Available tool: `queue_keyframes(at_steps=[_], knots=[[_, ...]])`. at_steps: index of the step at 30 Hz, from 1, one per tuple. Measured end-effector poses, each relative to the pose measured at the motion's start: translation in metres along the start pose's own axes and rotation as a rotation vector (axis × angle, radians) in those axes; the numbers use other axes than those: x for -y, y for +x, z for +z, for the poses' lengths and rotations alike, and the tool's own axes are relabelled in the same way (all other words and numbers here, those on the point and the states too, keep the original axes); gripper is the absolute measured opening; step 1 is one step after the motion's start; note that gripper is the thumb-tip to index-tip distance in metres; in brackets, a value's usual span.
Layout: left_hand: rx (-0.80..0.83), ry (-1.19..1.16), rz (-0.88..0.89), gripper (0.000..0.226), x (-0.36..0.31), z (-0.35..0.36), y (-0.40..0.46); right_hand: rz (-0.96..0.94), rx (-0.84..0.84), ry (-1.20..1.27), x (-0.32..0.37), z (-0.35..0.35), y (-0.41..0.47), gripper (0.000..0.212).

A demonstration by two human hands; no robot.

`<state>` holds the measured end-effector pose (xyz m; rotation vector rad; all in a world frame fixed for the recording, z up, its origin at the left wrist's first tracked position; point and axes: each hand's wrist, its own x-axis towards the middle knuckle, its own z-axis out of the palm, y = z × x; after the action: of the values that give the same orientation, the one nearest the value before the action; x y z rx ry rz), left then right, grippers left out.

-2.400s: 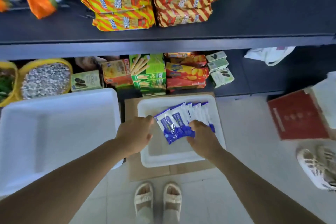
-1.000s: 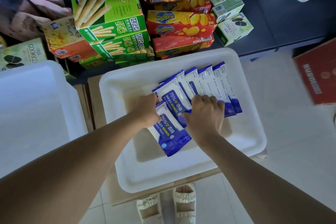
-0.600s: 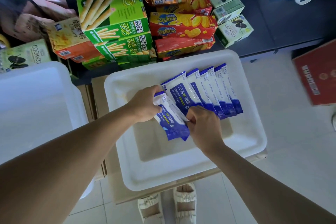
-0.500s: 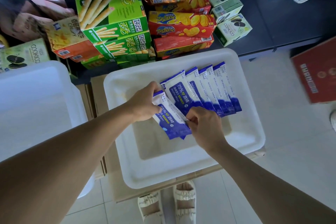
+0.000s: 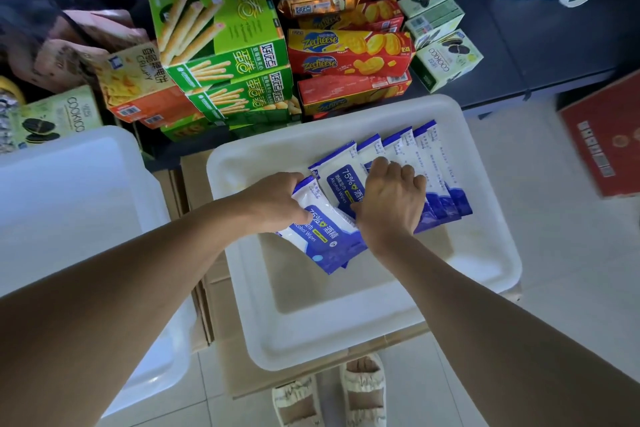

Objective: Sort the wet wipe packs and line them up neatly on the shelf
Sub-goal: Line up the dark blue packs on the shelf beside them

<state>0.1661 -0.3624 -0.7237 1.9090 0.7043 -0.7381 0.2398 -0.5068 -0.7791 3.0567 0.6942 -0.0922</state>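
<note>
Inside smooth white plastic tray [image 5: 491,253], both hands on glossy flat wipe packs [image 5: 408,156]

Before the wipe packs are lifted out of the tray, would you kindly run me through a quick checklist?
1. Left hand grips the front pack: ok.
2. Right hand curls over the fanned packs: ok.
3. All packs gathered into one stack: not ok, they are spread in a fan.
4. Packs all inside the white tray: ok.
5. Free space on the dark shelf to the right of the snack boxes: ok.
6. Count of packs under the hand: cannot tell.
</note>
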Motion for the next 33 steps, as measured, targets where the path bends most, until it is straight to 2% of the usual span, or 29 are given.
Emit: queue_keyframes(at_steps=[3, 5, 9, 13, 16, 18, 21, 23, 27, 33], knots=[[0.018, 0.002, 0.013, 0.021, 0.001, -0.003, -0.003, 0.034, 0.068, 0.024, -0.003, -0.003, -0.006, 0.028], [0.017, 0.013, 0.027, 0.022, 0.000, -0.004, -0.005, 0.073, 0.010, 0.041, -0.012, -0.004, -0.014, 0.026], [-0.025, 0.019, 0.056, 0.024, 0.000, -0.005, -0.007, 0.109, -0.051, -0.009, -0.023, -0.005, -0.021, 0.033], [-0.129, 0.033, 0.085, 0.035, -0.001, -0.009, -0.011, 0.120, -0.004, -0.031, -0.009, -0.003, -0.017, 0.039], [-0.163, 0.079, 0.098, 0.048, 0.000, -0.012, -0.015, 0.138, 0.092, 0.111, -0.006, -0.007, -0.012, 0.040], [-0.189, 0.123, 0.104, 0.043, 0.000, -0.014, -0.018, 0.136, 0.157, 0.242, -0.008, -0.010, -0.010, 0.044], [-0.198, 0.151, 0.116, 0.029, 0.001, -0.013, -0.023, 0.059, 0.179, 0.288, -0.009, -0.010, -0.015, 0.038], [-0.188, 0.148, 0.107, 0.033, 0.002, -0.012, -0.029, -0.007, 0.187, 0.252, -0.008, -0.010, -0.020, 0.029], [-0.173, 0.094, 0.101, 0.038, -0.002, -0.013, -0.045, -0.061, 0.269, 0.242, -0.010, -0.022, -0.023, 0.034], [-0.238, -0.003, 0.039, 0.028, -0.029, -0.039, -0.092, -0.131, 0.212, 0.242, -0.029, -0.101, -0.020, 0.036]])
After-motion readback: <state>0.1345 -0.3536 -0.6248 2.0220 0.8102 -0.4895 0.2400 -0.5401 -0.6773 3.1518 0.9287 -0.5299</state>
